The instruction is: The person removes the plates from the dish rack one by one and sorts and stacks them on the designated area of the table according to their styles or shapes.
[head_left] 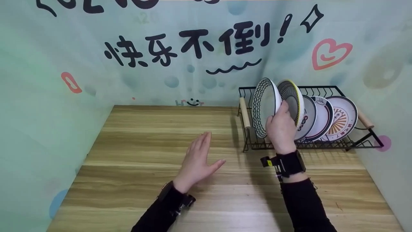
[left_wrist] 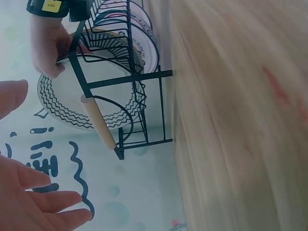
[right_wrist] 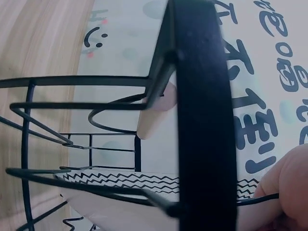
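Note:
My right hand [head_left: 281, 130] pinches the rim of a white plate with black zigzag lines [head_left: 262, 106]. This plate stands on edge at the left end of a black wire dish rack [head_left: 248, 147]. In the right wrist view the thumb and fingers [right_wrist: 293, 185] meet at the plate's dark rim, partly cut off by the frame. Just right of the hand stands a yellow-rimmed plate [head_left: 299, 96]. Over the table, left of the rack, my left hand [head_left: 198, 161] holds nothing; its fingers are extended and the thumb is spread.
Several more plates lean in the rack, among them one with an orange fan pattern [head_left: 339, 124] at the right. Wooden handles [head_left: 244, 112] sit on the rack's ends. The wooden table [head_left: 145, 145] meets a printed cloth backdrop [head_left: 154, 83] behind the rack.

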The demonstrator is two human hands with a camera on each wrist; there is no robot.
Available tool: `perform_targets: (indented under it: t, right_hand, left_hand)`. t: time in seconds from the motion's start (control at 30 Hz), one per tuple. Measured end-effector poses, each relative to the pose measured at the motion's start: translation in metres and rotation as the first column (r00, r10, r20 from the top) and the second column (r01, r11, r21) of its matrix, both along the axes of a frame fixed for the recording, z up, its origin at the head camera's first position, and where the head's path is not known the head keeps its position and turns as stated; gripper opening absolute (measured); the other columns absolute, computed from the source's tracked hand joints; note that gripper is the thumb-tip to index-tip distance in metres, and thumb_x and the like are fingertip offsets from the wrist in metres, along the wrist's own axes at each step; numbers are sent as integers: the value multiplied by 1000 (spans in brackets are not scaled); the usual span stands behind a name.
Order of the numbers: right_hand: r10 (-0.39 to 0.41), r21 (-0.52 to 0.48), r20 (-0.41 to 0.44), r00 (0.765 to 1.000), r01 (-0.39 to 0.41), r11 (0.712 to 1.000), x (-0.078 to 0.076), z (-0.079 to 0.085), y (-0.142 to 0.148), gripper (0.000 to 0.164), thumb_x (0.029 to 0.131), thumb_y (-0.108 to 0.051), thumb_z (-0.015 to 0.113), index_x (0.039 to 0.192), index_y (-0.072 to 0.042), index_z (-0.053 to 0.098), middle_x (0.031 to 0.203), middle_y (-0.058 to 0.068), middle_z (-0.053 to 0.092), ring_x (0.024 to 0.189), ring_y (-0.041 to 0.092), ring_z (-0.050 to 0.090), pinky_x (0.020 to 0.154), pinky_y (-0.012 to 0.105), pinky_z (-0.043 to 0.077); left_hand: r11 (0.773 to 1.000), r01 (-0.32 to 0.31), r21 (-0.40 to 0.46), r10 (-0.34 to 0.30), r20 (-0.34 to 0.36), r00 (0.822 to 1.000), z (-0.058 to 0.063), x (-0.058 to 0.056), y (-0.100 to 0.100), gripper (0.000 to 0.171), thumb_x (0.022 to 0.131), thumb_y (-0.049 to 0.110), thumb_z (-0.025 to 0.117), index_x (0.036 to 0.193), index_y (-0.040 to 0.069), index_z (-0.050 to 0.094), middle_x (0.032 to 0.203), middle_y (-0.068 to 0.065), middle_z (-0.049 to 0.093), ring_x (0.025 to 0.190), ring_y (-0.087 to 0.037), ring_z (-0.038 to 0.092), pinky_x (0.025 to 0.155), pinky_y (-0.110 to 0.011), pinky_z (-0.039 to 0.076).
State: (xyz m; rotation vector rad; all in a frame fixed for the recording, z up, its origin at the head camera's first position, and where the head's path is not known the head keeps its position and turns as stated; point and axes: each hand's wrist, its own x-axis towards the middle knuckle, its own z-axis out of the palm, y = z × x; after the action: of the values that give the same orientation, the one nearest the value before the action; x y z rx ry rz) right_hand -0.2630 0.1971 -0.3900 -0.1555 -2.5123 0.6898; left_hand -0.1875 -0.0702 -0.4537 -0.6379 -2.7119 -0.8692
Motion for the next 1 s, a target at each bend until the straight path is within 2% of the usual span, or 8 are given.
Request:
perform_targets:
  t: [0.23,0.47,0.6,0.73,1.0]
  right_hand:
    - [-10,51,-16,1000,11,999,-2,8,2,48,91,-3,47,136,11,37,96,34,60,77,52,62,59,63,51]
    - [-13,72,62,998,9,997,-3,17,5,50,94,-4,47,141,8,33,103,33,59,80,50,61,60,63,52]
    - [-12,76,67,998,7,997,0,21,6,50,94,-3,47,141,8,33,103,33,59,80,49,60,59,63,52]
    - [-12,89,30,999,9,996,3,22,8,47,93,-2,47,139,7,37,103,32,58,78,49,60,57,63,51]
    - [-12,130,-108,994,26,991,9,29,8,45,91,2,45,135,7,43,95,32,61,69,49,59,50,62,48]
  left_hand:
    - [1000,19,8,-19,2,1000,4,-4,8,100,88,57,64,155,-2,20,159,-20,23,144,-40,23,118,-53,14]
    - [999,22,39,-23,19,1000,4,-7,11,99,88,56,65,155,-1,20,159,-21,23,144,-41,22,117,-55,16]
    - [999,30,38,-31,25,999,4,-8,12,99,88,57,64,156,-1,19,159,-21,22,145,-41,22,117,-56,16]
    - [999,35,41,-37,37,999,5,-10,15,99,89,57,63,156,-1,19,159,-21,22,145,-41,22,117,-55,16]
    - [994,44,104,-50,60,997,12,-15,23,97,90,57,62,156,1,18,159,-21,23,144,-40,24,117,-54,20]
